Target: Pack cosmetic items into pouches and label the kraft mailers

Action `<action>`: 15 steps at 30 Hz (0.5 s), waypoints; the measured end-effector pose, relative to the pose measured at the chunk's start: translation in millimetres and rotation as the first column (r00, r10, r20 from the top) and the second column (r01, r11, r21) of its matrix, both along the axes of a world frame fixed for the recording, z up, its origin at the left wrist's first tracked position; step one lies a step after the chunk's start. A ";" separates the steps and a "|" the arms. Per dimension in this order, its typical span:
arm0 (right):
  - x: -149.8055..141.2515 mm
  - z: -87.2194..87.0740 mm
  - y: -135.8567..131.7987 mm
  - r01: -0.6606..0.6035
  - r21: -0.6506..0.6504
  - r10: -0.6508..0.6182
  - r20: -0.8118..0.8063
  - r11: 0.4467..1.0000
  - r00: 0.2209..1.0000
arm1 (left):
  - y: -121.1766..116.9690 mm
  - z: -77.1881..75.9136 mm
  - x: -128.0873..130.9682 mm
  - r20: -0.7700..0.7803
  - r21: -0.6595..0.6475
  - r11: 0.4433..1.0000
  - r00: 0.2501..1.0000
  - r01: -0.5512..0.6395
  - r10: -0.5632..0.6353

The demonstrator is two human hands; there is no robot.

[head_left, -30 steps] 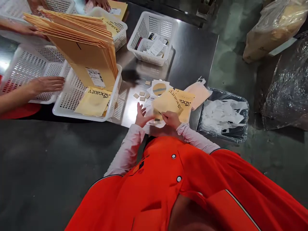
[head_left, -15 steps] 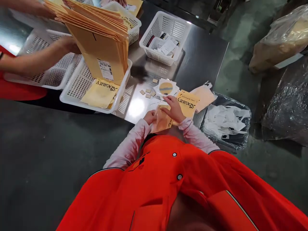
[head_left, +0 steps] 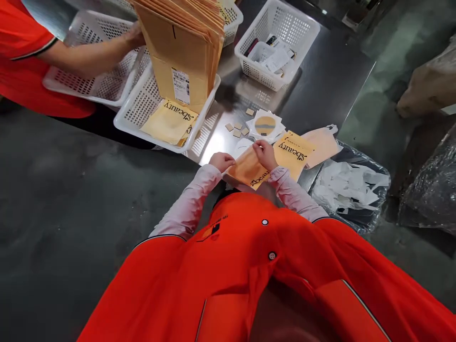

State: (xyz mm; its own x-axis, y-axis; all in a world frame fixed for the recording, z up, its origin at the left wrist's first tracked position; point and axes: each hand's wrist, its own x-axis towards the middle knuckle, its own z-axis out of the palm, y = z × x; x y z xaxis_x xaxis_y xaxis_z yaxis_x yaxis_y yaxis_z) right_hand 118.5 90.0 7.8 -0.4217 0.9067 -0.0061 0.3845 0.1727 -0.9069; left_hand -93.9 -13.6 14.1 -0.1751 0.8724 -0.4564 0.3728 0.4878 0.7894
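Observation:
A yellow-orange padded envelope [head_left: 247,167] printed "beauty" is stretched between my hands at the table's front edge. My left hand [head_left: 221,162] pinches its left corner. At the top edge, my right hand [head_left: 265,155] grips it with curled fingers. Just right of that lies another printed envelope [head_left: 292,151], partly over a pale pink plastic bag [head_left: 318,146]. Beyond my hands sits a stack of white sheets with a round tan label [head_left: 265,126]. Several small tan squares [head_left: 238,129] are scattered to its left.
A white basket [head_left: 123,124] at left holds upright large envelopes [head_left: 181,57]. A co-worker's arm [head_left: 96,57] reaches behind it. Another basket [head_left: 302,28] holds small packets. A plastic-lined bin [head_left: 351,187] of white scraps stands right of the table, near wrapped bundles [head_left: 432,185].
My hands have spread the envelope wider, and my right hand has closed on its upper edge. The view has shifted left, so the table appears further right. The co-worker's arm has moved.

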 end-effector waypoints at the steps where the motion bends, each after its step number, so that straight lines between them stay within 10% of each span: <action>1: -0.7 -0.8 2.5 0.062 0.031 -0.062 0.012 0.998 0.998 | -4.4 -0.8 -5.6 -0.032 -0.019 0.999 0.998 0.046 -0.047; 6: -23.5 9.4 -4.7 -0.018 0.052 0.021 -0.059 0.998 0.998 | -13.9 6.9 -0.8 0.097 -0.009 0.996 0.991 0.089 -0.087; 10: -32.9 23.5 2.8 0.008 0.175 0.029 -0.207 0.985 0.978 | -14.8 22.6 -30.5 0.028 0.042 0.959 0.960 -0.279 0.278; 15: 1.5 7.8 36.7 0.043 0.116 -0.046 0.024 0.992 0.999 | -29.4 40.9 -157.9 -0.068 0.364 0.580 0.600 -0.729 0.797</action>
State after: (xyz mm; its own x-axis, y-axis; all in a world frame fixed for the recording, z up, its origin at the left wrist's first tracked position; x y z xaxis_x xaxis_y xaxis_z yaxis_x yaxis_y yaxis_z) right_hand 120.0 126.7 15.5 -0.3823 0.9197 0.0891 0.4179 0.2581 -0.8711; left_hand -251.9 -43.0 55.0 -0.8913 0.4434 -0.0947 0.1280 0.4465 0.8856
